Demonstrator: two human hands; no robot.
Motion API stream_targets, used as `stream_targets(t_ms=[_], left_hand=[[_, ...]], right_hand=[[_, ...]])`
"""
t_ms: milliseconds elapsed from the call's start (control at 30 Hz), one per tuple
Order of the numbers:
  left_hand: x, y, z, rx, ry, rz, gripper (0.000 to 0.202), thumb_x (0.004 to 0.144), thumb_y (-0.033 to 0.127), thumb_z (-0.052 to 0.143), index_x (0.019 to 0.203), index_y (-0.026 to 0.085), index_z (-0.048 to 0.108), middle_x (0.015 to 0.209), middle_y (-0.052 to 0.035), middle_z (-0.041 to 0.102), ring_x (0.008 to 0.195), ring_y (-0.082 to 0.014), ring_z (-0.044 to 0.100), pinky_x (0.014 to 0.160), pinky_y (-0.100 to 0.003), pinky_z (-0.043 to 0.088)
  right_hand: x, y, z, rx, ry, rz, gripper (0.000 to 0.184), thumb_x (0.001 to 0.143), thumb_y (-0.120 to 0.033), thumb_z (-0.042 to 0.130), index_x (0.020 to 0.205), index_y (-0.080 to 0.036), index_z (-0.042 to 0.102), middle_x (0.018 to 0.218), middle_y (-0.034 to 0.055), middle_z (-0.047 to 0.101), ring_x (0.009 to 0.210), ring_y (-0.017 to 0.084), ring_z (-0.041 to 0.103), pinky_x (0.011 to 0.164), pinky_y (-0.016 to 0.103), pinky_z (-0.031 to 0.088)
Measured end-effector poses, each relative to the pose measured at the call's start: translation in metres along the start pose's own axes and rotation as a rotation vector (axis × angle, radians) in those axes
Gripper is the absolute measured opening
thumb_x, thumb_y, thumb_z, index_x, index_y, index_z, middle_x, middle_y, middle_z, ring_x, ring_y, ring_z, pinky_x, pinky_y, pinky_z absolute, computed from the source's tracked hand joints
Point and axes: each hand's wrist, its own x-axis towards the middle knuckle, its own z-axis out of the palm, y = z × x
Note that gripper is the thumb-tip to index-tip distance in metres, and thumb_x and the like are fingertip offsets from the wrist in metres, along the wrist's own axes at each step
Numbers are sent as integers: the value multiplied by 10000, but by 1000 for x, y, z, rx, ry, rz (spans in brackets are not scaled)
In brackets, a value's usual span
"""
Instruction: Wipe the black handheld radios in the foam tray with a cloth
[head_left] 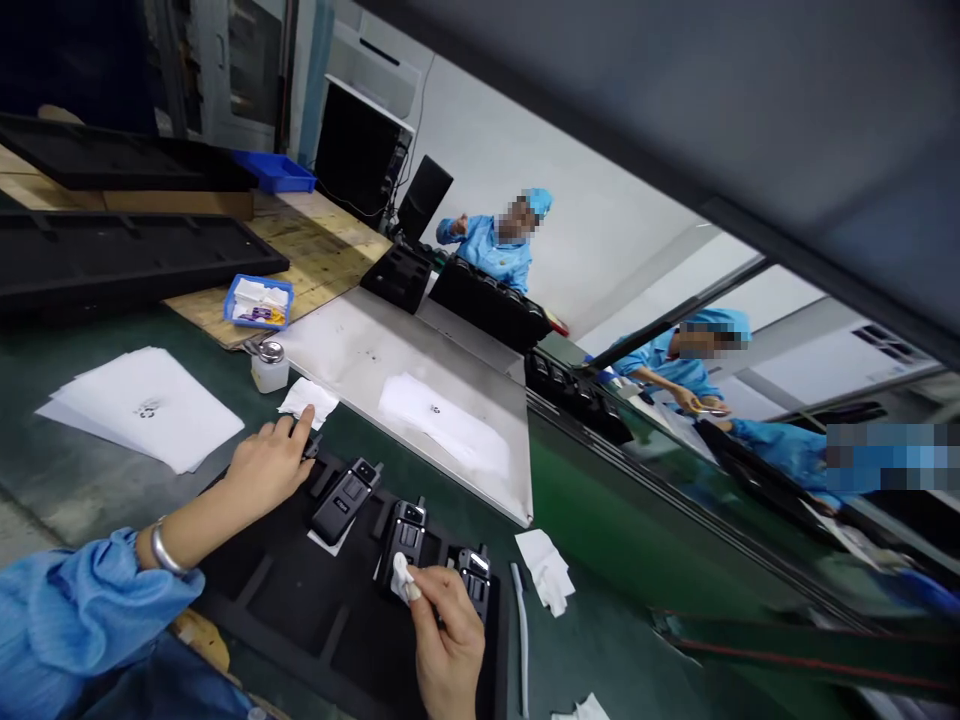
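Note:
My right hand (450, 635) pinches a crumpled white wipe (403, 578) between thumb and fingers. The wipe is against or just above a black walkie-talkie-like handset (405, 530) in a black foam tray (292, 590). Another handset (475, 572) lies to the right, partly hidden behind that hand. My left hand (270, 462) reaches over the tray's far left end, palm down, fingers stretched out and apart. Beneath its fingers a further handset (313, 446) is mostly hidden. Between the hands, a handset (346, 500) lies on a white paper slip (330, 540).
A white tissue (309, 402) and a pump bottle (270, 368) stand beyond my left hand, with a paper stack (150, 405) to the left. A metal plate (337, 340) and blue bin (259, 303) are farther back. Right lies a white tube (520, 640). Co-workers (495, 240) sit across.

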Motion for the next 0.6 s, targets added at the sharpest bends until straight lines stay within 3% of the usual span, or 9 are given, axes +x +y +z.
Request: stream_targets(t_ms=[67,167,233,300,433,533,600], left_hand=[[-3,20,1,-39,43,50,719,950,430,528,1548,99,305,1139,-198,618,1086,-359,582,827,-416,515],[-7,60,10,-132,29,147,855,875,488,646,1555,112,291,1052,-189,638,1011,-352,602,760,-385,526],[-5,84,17,-159,14,161,892,825,411,717,1548,95,303,1019,-205,641,954,-360,624,707,-383,531],[-1,95,22,-183,26,149,877,812,314,718,1544,70,300,1010,-219,641,934,-368,639,698,-398,538],[-14,76,24,-318,52,230,935,824,278,669,1586,125,148,1053,-148,660,977,-305,665,805,-395,560],[-44,47,27,-638,120,414,1002,818,244,660,1600,213,35,1211,-103,644,1097,-239,649,956,-363,538],[-65,35,29,-812,174,495,993,822,224,651,1602,238,37,1269,-95,635,1144,-230,637,1004,-371,525]], right_hand=[[-6,5,-6,32,51,64,177,905,-193,665,1032,-244,777,828,28,668,745,149,654,641,241,524],[-9,8,-7,91,135,121,111,894,-250,690,941,-219,786,815,42,686,744,170,660,635,259,532],[-9,7,-6,104,150,123,106,895,-266,692,918,-220,784,821,47,691,757,176,661,637,265,534],[-9,6,-10,96,136,114,105,901,-257,684,926,-228,782,830,46,690,772,176,660,650,267,537],[-12,11,-32,73,172,78,106,902,-227,677,940,-228,776,845,45,691,774,174,665,661,266,540],[-7,11,-43,40,184,42,128,901,-190,670,962,-237,772,863,38,690,787,169,661,669,263,533],[4,3,-39,30,129,-11,186,908,-150,648,1010,-253,765,877,31,675,793,158,648,671,261,522]])
